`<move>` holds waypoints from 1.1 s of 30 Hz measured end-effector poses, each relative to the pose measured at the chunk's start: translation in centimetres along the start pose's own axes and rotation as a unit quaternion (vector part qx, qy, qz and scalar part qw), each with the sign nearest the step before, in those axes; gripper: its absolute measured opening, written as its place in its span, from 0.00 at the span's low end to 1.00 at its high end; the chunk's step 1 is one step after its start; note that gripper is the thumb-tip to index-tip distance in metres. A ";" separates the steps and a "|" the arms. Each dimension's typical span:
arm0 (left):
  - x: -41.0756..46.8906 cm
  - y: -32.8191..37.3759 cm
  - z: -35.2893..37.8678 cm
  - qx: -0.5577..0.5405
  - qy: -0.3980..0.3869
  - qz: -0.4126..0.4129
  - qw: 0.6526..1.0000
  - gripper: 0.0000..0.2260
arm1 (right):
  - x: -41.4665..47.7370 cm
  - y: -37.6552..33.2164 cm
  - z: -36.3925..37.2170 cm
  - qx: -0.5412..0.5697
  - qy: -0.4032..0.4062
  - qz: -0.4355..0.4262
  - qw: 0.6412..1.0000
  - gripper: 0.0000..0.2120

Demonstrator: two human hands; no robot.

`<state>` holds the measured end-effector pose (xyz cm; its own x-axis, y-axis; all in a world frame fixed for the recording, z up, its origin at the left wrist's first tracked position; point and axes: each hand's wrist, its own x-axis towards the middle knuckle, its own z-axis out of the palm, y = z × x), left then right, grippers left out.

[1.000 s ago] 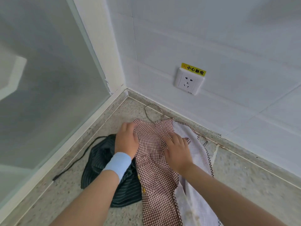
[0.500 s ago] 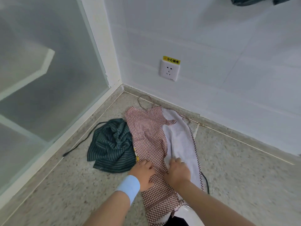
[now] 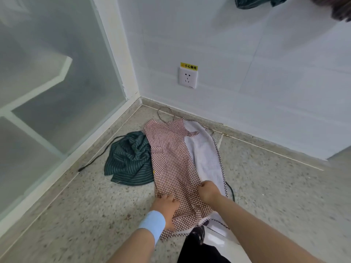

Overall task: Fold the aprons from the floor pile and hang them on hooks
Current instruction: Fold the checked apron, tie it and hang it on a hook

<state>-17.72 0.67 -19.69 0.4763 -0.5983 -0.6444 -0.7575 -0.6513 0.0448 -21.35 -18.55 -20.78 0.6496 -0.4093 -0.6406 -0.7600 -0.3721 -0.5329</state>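
A red-and-white checked apron (image 3: pixel 173 164) lies lengthwise on the speckled floor, folded so its pale lining (image 3: pixel 206 158) shows along the right side. Its neck loop (image 3: pixel 165 112) rests near the wall corner. My left hand (image 3: pixel 167 207), with a light blue wristband, grips the checked fabric at the near left edge. My right hand (image 3: pixel 208 192) pinches the fabric at the fold line, near the lower end. A crumpled dark green striped apron (image 3: pixel 129 158) sits on the floor just left of the checked one, its dark strap (image 3: pixel 98 156) trailing left.
A frosted glass partition (image 3: pixel 57 92) bounds the left side. The white tiled wall carries a power socket (image 3: pixel 187 77) with a yellow warning label. A dark green cloth (image 3: pixel 252 1) hangs at the top edge of the wall. My shoe and dark trouser leg (image 3: pixel 201 249) are below the apron.
My hands slid down the checked apron from its bib end to its lower hem and now clutch the fabric. The camera pulled back, showing more floor and wall.
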 end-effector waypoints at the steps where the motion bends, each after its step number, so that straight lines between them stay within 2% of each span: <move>1: -0.3 -0.2 -0.2 0.004 -0.007 -0.016 1.000 0.21 | -0.2 0.4 0.2 -0.013 0.002 -0.004 1.000 0.14; 4: -1.6 -1.6 -0.9 0.004 -0.067 -0.075 0.995 0.15 | -1.7 0.8 0.7 -0.039 -0.003 -0.018 0.999 0.13; 8: -2.6 -3.4 -0.6 0.000 -0.152 -0.085 0.985 0.14 | -3.0 1.0 1.9 -0.087 -0.055 -0.065 0.993 0.18; 10: -2.8 -3.3 -0.4 -0.020 -0.126 -0.107 0.986 0.12 | -3.6 1.1 2.3 -0.087 -0.079 -0.088 0.989 0.21; 13: -2.9 -3.1 0.1 -0.041 0.022 -0.072 0.996 0.10 | -4.1 1.7 2.9 -0.097 -0.067 -0.125 0.985 0.20; 14: -2.8 -3.2 0.8 -0.070 0.055 -0.052 0.995 0.14 | -4.2 1.9 3.0 -0.107 -0.063 -0.129 0.984 0.19; 17: -2.7 -3.2 2.8 -0.087 0.020 -0.022 0.996 0.39 | -4.1 2.4 3.2 -0.160 -0.052 -0.137 0.976 0.19; 18: -2.8 -3.4 3.4 -0.078 0.019 -0.032 0.996 0.44 | -4.1 2.5 3.3 -0.195 -0.031 -0.147 0.969 0.20; 20: -3.1 -4.2 4.4 -0.046 0.018 -0.062 0.997 0.46 | -4.0 2.7 3.5 -0.274 0.014 -0.180 0.945 0.22; 23: -4.3 -6.4 5.2 0.009 -0.029 -0.087 0.996 0.48 | -3.8 2.7 3.8 -0.351 0.037 -0.202 0.914 0.20; 26: -5.3 -8.0 4.9 0.022 -0.040 -0.103 0.994 0.46 | -3.5 2.7 3.6 -0.366 0.025 -0.193 0.910 0.23; 28: -5.4 -7.3 4.0 0.003 0.028 -0.095 0.995 0.38 | -3.5 2.6 3.1 -0.340 0.033 -0.195 0.920 0.23; 31: -3.6 -4.5 2.3 -0.051 0.130 -0.052 0.989 0.30 | -3.3 3.6 2.0 -0.289 0.108 -0.146 0.940 0.21; 33: -2.0 -2.1 1.7 -0.063 0.118 -0.017 0.991 0.29 | -3.2 5.0 1.1 -0.281 0.155 -0.075 0.944 0.20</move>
<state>-17.77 4.00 -19.79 0.6034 -0.6579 -0.4506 -0.6845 -0.7172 0.1305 -27.23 -18.22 -21.98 0.7903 -0.5084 -0.3421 -0.5845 -0.7929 -0.1721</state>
